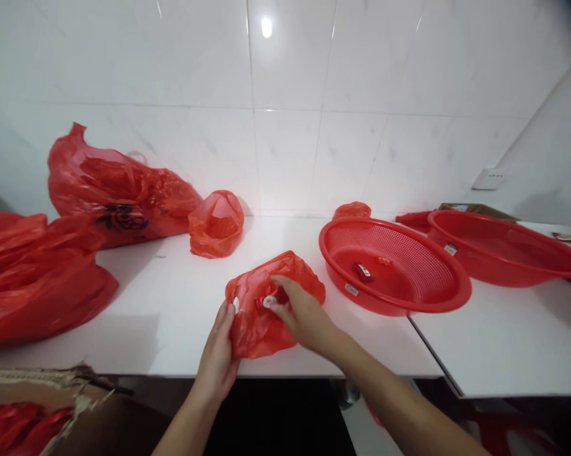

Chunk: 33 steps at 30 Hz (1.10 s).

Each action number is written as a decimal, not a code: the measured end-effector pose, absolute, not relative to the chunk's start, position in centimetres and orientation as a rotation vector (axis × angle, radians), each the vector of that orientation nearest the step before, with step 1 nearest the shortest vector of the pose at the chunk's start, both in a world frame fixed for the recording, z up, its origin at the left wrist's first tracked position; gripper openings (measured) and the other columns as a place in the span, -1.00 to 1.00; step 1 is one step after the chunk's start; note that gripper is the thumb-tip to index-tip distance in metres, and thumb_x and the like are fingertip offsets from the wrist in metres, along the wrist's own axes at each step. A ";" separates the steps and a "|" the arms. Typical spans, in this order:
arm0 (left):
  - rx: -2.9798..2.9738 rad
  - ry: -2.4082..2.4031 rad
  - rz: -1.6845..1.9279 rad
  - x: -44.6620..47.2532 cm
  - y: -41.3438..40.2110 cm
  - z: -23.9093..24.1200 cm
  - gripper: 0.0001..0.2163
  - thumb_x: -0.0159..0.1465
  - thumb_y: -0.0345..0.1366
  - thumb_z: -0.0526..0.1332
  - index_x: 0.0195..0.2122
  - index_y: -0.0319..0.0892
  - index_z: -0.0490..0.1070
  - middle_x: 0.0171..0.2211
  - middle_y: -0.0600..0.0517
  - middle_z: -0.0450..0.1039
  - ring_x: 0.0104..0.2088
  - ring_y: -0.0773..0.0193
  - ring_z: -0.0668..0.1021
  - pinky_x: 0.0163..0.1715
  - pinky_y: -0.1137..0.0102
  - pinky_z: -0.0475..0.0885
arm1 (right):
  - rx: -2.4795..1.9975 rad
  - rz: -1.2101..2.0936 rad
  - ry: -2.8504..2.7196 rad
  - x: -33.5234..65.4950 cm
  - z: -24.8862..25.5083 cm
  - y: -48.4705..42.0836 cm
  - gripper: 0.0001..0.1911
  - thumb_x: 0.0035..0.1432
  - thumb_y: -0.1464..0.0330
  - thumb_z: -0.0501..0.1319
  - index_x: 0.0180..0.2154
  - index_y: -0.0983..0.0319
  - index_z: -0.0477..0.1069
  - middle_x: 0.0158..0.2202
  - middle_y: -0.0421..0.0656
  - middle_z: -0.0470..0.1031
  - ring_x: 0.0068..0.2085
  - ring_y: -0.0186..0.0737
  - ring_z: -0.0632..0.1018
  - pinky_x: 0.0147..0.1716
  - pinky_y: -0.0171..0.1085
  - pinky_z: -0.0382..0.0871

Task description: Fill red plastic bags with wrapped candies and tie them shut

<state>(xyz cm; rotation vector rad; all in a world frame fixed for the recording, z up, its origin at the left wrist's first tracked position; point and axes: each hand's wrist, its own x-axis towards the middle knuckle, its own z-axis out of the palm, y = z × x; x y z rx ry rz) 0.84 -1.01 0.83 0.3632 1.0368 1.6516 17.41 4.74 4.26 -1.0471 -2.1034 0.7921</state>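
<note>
An open red plastic bag sits near the front edge of the white table. My left hand grips its left side, thumb at the rim. By that thumb shows a small white piece, too small to name. Over the bag's mouth, my right hand pinches a small white item with reddish marks, its kind unclear. To the right stands a red perforated basin, holding a small dark red and white packet and an orange-red scrap.
A smaller open red bag stands behind, left. Large red bags fill the left side. A second red basin is at right. Below left, a torn cardboard box holds red plastic. A tiled wall bounds the table's back.
</note>
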 end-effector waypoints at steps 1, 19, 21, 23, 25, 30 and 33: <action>0.353 1.054 1.654 0.8 -1.0 0.9 -0.66 0.25 -0.29 0.25 0.06 -0.03 0.39 0.11 0.02 0.42 0.07 0.23 0.48 0.03 0.41 0.41 | -1.123 0.711 -2.119 17.3 3.9 6.2 -0.55 0.22 0.39 0.09 0.14 0.18 0.17 0.10 -0.03 0.33 0.05 -0.16 0.41 0.01 -0.19 0.26; 0.424 0.993 1.708 1.4 -1.0 1.9 -0.67 0.27 -0.23 0.22 0.06 -0.03 0.39 0.06 -0.01 0.45 0.02 0.19 0.51 -0.02 0.37 0.45 | -1.479 0.196 -2.167 19.5 3.8 9.2 -0.63 0.13 0.29 0.19 0.01 0.08 0.35 -0.08 -0.16 0.44 -0.15 -0.15 0.49 -0.33 -0.30 0.24; 0.413 0.977 1.718 1.7 -1.0 2.0 -0.68 0.27 -0.24 0.22 0.05 -0.04 0.40 0.05 -0.01 0.46 -0.02 0.22 0.54 -0.06 0.41 0.47 | -1.432 0.177 -2.141 19.7 4.6 9.1 -0.63 0.13 0.30 0.20 0.01 0.07 0.36 -0.09 -0.18 0.45 -0.17 -0.16 0.50 -0.32 -0.29 0.25; 0.402 0.956 1.733 1.7 -0.8 2.2 -0.70 0.28 -0.25 0.21 0.04 -0.06 0.41 0.00 -0.02 0.49 -0.08 0.25 0.57 -0.12 0.44 0.50 | -1.347 0.291 -2.161 19.9 5.1 9.1 -0.67 0.10 0.33 0.22 -0.05 0.08 0.40 -0.14 -0.20 0.48 -0.19 -0.20 0.50 -0.30 -0.30 0.27; 0.348 0.942 1.768 1.2 -0.6 2.4 -0.75 0.30 -0.28 0.18 0.00 -0.11 0.43 -0.12 -0.02 0.55 -0.21 0.29 0.61 -0.22 0.48 0.53 | -1.251 0.490 -2.197 20.1 5.3 9.2 -0.75 0.07 0.37 0.23 -0.14 0.11 0.44 -0.22 -0.22 0.50 -0.21 -0.24 0.50 -0.27 -0.31 0.30; 0.007 0.877 1.802 -1.9 -0.1 3.1 -0.81 0.38 -0.39 0.01 -0.25 -0.25 0.41 -0.55 0.09 0.51 -0.62 0.39 0.56 -0.58 0.53 0.53 | -1.182 0.922 -2.095 20.6 5.3 9.7 -0.77 0.03 0.34 0.27 -0.20 0.15 0.45 -0.34 -0.24 0.49 -0.32 -0.26 0.50 -0.31 -0.27 0.37; -0.090 0.822 1.838 -3.5 0.0 3.1 -0.79 0.39 -0.41 -0.02 -0.32 -0.24 0.37 -0.58 0.11 0.51 -0.66 0.40 0.54 -0.62 0.53 0.52 | -1.088 1.269 -1.900 21.0 5.4 9.8 -0.68 0.00 0.29 0.31 -0.15 0.18 0.42 -0.35 -0.23 0.46 -0.32 -0.26 0.50 -0.33 -0.26 0.43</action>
